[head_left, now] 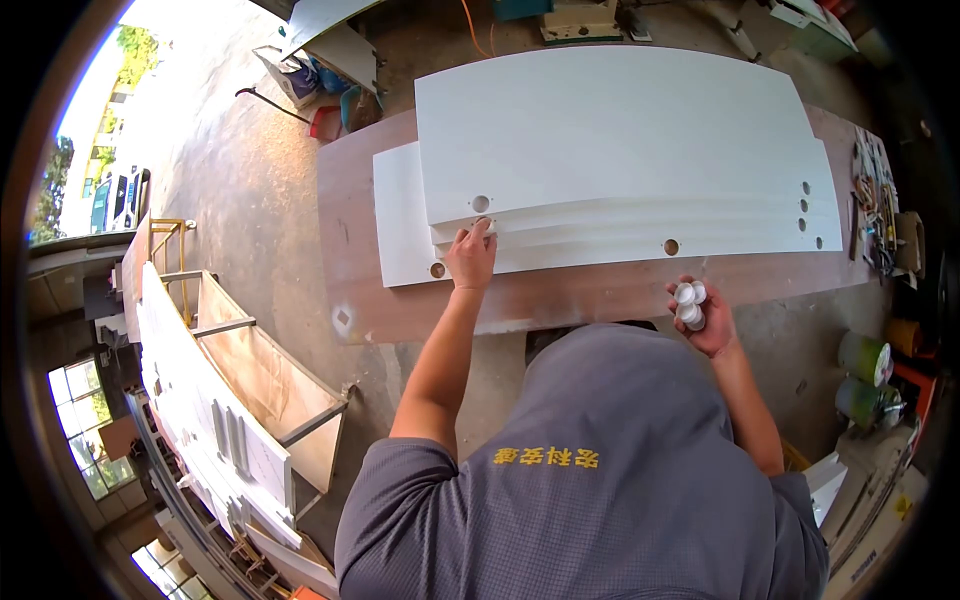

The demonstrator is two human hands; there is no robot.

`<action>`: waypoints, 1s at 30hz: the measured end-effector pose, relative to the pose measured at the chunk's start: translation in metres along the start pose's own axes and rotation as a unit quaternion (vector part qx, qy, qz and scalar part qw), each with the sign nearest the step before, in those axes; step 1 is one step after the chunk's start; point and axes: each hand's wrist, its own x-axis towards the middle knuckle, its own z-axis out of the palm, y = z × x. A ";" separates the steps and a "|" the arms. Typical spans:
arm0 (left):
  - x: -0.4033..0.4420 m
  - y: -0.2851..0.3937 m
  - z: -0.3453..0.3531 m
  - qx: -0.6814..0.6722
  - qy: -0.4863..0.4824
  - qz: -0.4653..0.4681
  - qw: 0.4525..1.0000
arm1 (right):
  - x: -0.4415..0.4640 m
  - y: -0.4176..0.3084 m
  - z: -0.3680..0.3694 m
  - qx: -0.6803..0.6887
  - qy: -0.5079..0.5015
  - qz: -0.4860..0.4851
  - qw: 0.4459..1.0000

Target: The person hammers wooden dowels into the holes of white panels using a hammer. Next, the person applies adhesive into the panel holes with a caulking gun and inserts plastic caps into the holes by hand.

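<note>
My left hand [472, 256] is over the left end of a stack of white panels [610, 130], fingers closed at a step in the stack, just below a round hole [481, 204]. Something pale shows at its fingertips, too small to name. My right hand [712, 325] is off the near edge of the table, palm up, with several small white round caps [690, 300] in its curled fingers. The panels lie stepped one on another, with round holes near their front edges, one of them a hole [671, 247] near the middle.
The stack rests on a brown-topped table [560, 305]. Several tools [872, 200] lie at its right end. White boards [215, 400] lean on a frame at left. Cans [862, 358] stand at lower right. Bags and a red dustpan [325, 123] are on the floor at back left.
</note>
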 end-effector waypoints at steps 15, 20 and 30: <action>0.005 0.011 -0.020 0.102 -0.218 -0.007 0.971 | -0.009 0.006 -0.001 0.002 0.024 0.004 1.000; 0.011 -0.013 -0.019 0.123 -0.273 0.025 0.954 | -0.003 0.006 0.000 -0.018 0.020 0.011 1.000; -0.023 -0.029 0.034 -0.562 0.099 -0.438 0.695 | -0.009 0.005 -0.021 0.023 0.011 0.013 1.000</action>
